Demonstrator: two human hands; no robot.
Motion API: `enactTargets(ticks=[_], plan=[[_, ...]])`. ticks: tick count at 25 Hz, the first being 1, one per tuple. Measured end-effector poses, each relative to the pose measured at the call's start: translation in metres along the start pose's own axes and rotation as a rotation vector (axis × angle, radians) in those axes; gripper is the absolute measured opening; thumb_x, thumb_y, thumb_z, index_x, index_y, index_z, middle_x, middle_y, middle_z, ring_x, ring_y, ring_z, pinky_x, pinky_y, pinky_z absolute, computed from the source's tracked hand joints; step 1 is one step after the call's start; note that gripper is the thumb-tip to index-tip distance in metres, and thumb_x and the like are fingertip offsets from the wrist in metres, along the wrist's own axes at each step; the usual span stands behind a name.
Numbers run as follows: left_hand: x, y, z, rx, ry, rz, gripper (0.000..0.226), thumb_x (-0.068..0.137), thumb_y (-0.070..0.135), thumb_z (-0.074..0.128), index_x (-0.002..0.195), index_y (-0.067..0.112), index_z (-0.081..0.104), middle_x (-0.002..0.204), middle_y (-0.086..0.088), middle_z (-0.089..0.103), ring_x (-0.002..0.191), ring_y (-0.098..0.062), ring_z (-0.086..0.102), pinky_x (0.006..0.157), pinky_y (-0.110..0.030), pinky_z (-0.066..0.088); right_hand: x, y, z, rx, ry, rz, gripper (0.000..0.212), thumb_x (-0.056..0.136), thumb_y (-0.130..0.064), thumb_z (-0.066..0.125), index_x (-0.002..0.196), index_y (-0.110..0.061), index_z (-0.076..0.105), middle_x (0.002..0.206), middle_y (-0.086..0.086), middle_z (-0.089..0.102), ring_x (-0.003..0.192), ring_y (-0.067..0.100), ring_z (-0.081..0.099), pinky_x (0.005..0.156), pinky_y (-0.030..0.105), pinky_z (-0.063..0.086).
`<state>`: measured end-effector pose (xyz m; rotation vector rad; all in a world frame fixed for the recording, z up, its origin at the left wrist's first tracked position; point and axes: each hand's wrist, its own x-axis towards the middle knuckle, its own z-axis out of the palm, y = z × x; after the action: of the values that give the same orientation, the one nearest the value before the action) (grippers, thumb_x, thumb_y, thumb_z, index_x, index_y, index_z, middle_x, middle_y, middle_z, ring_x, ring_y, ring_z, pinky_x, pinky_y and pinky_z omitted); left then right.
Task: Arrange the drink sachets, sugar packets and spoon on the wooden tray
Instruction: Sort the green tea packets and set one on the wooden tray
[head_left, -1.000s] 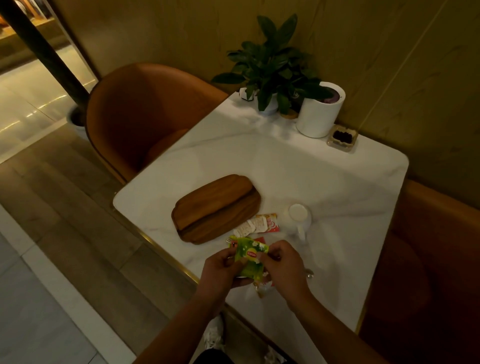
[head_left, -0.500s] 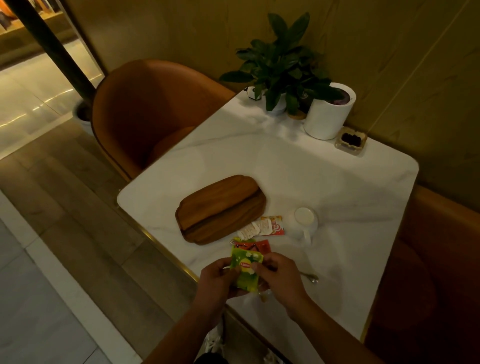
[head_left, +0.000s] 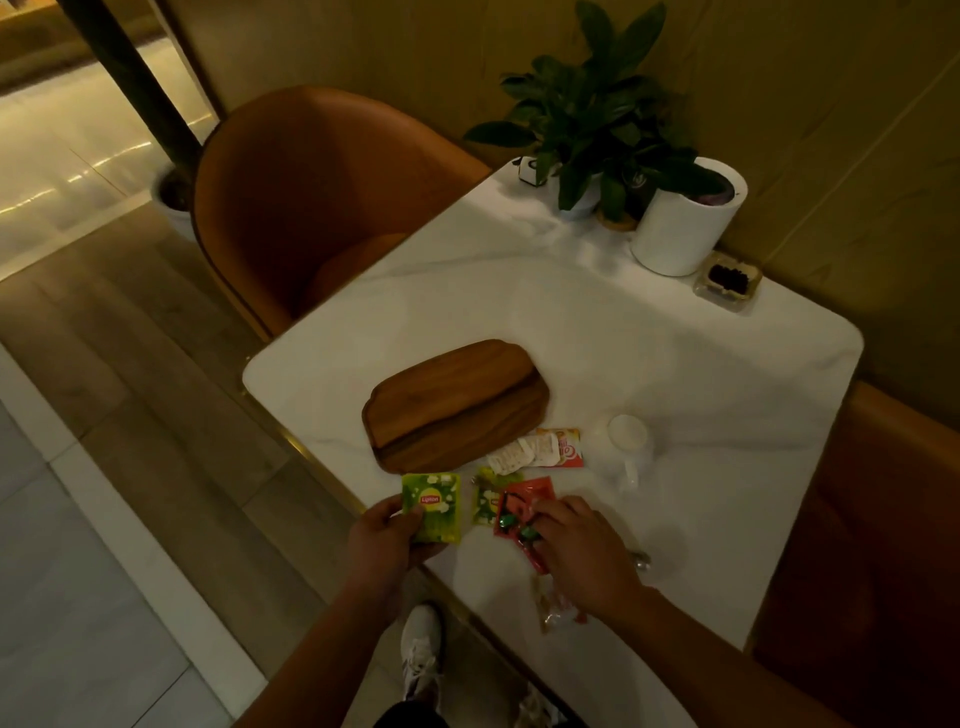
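Note:
My left hand (head_left: 383, 545) holds a green Lipton sachet (head_left: 432, 506) over the table's near edge, just in front of the wooden tray (head_left: 456, 405), which has nothing on it. My right hand (head_left: 584, 551) rests its fingers on a red sachet (head_left: 524, 512) lying on the table; a second green sachet (head_left: 488, 501) lies partly under it. White sugar packets (head_left: 524, 456) and an orange sachet (head_left: 566, 447) lie right of the tray. Only the spoon's end (head_left: 640, 558) shows beyond my right hand. More wrapped packets (head_left: 558, 605) lie under my right wrist.
A white cup (head_left: 628, 441) stands right of the sugar packets. At the table's far end are a potted plant (head_left: 587, 124), a white cylinder container (head_left: 685, 223) and a small dish (head_left: 727, 280). Orange chairs stand on the left (head_left: 311, 197) and right (head_left: 883, 519).
Both hands held one green sachet together before. Now they have parted: the left keeps the green sachet and has moved left, while the right has dropped onto the red sachet on the table.

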<state>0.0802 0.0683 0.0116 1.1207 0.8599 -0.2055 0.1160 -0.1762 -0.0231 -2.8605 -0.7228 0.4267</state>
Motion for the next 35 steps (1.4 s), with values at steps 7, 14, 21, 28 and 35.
enactTargets(ticks=[7,14,21,28,35], plan=[[0.0,0.0,-0.001,-0.012,0.026,0.015,0.024,0.098,0.005,0.052,0.12,0.0,0.059,0.102,-0.02,0.071,0.086,-0.03,0.072,0.058,-0.031,0.061,0.043,-0.058,0.0,-0.131,0.135,-0.062,0.022,0.078,-0.026,0.065,0.099,-0.019,0.07,0.101,0.004,0.061,0.097,0.029,0.057,0.076,0.043,0.05],[0.004,0.006,-0.013,-0.035,0.042,0.005,0.027,0.098,0.006,0.052,0.124,0.0,0.056,0.113,-0.024,0.067,0.093,-0.032,0.069,0.062,-0.032,0.062,0.011,-0.062,0.023,-0.13,0.03,-0.213,0.04,0.08,-0.041,0.066,0.118,-0.028,0.062,0.117,0.006,0.062,0.108,0.03,0.056,0.084,0.042,0.052],[0.005,0.005,-0.025,-0.045,0.077,-0.008,0.018,0.097,0.006,0.053,0.113,0.006,0.062,0.1,-0.018,0.072,0.085,-0.028,0.072,0.058,-0.031,0.061,-0.01,-0.068,0.024,-0.033,0.103,-0.259,0.051,0.067,-0.057,0.064,0.106,-0.025,0.068,0.109,-0.006,0.069,0.097,0.016,0.065,0.078,0.03,0.056],[0.001,0.006,-0.026,-0.038,0.107,0.007,0.012,0.096,0.005,0.054,0.099,0.012,0.064,0.093,-0.014,0.073,0.08,-0.026,0.072,0.056,-0.031,0.061,0.005,-0.073,0.027,0.037,0.281,-0.144,0.036,0.065,-0.039,0.082,0.093,-0.018,0.073,0.094,0.0,0.069,0.088,0.02,0.064,0.076,0.032,0.058],[-0.001,0.007,-0.029,-0.03,0.103,0.012,0.014,0.096,0.006,0.055,0.108,0.008,0.062,0.098,-0.016,0.072,0.082,-0.027,0.073,0.058,-0.031,0.061,0.03,-0.08,0.013,0.153,-0.08,0.123,0.046,0.071,-0.041,0.075,0.113,-0.023,0.064,0.114,0.002,0.061,0.11,0.024,0.054,0.088,0.037,0.048]])
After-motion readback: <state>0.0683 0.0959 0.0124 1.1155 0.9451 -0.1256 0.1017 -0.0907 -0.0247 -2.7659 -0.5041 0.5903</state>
